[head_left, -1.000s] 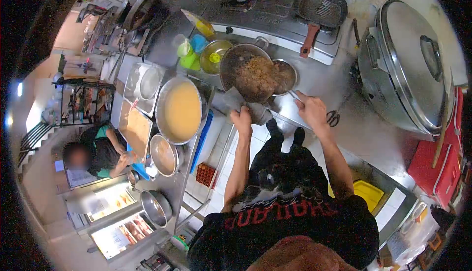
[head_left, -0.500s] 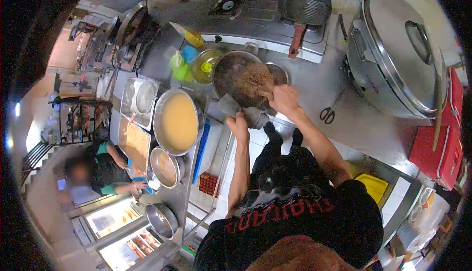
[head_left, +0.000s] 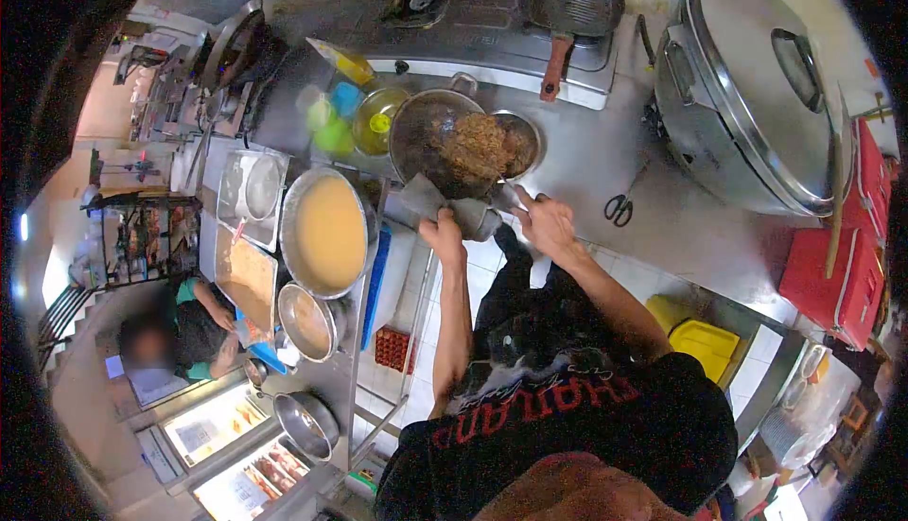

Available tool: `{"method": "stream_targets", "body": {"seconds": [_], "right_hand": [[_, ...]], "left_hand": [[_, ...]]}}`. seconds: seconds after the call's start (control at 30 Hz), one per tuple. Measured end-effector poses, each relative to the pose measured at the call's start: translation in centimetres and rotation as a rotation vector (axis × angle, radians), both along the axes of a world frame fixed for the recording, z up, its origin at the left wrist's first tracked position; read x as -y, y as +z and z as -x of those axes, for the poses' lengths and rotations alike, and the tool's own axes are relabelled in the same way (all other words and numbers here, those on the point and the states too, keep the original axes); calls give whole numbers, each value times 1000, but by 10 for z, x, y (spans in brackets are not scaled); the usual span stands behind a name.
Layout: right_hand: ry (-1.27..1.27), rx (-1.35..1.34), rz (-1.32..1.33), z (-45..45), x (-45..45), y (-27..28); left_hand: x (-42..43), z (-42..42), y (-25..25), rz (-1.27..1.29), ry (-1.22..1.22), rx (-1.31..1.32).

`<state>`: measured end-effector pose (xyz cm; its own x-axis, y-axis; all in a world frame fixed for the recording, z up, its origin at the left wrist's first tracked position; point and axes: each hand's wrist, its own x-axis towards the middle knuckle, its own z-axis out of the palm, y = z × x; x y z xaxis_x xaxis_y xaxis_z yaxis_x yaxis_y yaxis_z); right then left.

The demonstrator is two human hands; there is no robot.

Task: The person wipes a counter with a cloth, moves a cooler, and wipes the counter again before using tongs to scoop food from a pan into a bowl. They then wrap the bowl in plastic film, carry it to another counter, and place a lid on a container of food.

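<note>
My left hand (head_left: pixel 442 234) grips a grey cloth (head_left: pixel 423 193) at the near side of a wok-like metal pan (head_left: pixel 414 143). The cloth covers whatever part of the pan lies beneath it. Brown, crumbly minced food (head_left: pixel 476 146) is heaped at the pan's right side, against a smaller metal bowl (head_left: pixel 532 133) that also has brown food in it. Close to the near edges of pan and bowl, my right hand (head_left: pixel 550 225) has its fingers curled and the index finger reaching forward. A thin pale tip shows by the fingers, but the item itself is too small to name.
Scissors (head_left: pixel 619 210) lie on the steel counter, left of a large lidded pot (head_left: pixel 747 95). A grill pan (head_left: pixel 571 6) rests on the stove behind. Leftward stand a yellowish bowl (head_left: pixel 371 122) and a basin of pale yellow liquid (head_left: pixel 329 233). Another person (head_left: pixel 194 327) works at far left.
My right hand has drawn back from the minced food toward the pan's near edge. The food heap now reaches the smaller bowl. My left hand keeps its hold on the cloth.
</note>
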<state>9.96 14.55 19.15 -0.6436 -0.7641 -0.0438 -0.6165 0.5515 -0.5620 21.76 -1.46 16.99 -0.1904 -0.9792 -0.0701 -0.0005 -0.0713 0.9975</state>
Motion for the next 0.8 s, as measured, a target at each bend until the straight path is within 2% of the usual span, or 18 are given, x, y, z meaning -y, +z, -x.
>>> {"method": "stream_targets", "body": {"seconds": [0.07, 0.17, 0.27, 0.3, 0.5, 0.6, 0.7, 0.8], "right_hand": [[25, 17, -6, -11, -8, 1], [70, 13, -28, -23, -14, -13], [17, -64, -101, -17, -20, -21], [7, -54, -52, -13, -26, -21], [37, -152, -71, 10, -48, -38], [65, -226, -43, 23, -59, -43], [61, -255, -69, 33, -63, -40], [36, -225, -52, 42, -71, -33]], "left_hand": [[-6, 2, 8, -60, 35, 6], [0, 0, -3, -18, -41, -65], [-3, -1, 10, -90, -33, 74], [6, -7, -11, -52, -8, 172], [5, -5, -2, -110, 2, 102], [1, 0, 9, -30, 8, 99], [-3, 5, 15, -74, 49, 61], [-1, 3, 13, -34, -11, 37]]}}
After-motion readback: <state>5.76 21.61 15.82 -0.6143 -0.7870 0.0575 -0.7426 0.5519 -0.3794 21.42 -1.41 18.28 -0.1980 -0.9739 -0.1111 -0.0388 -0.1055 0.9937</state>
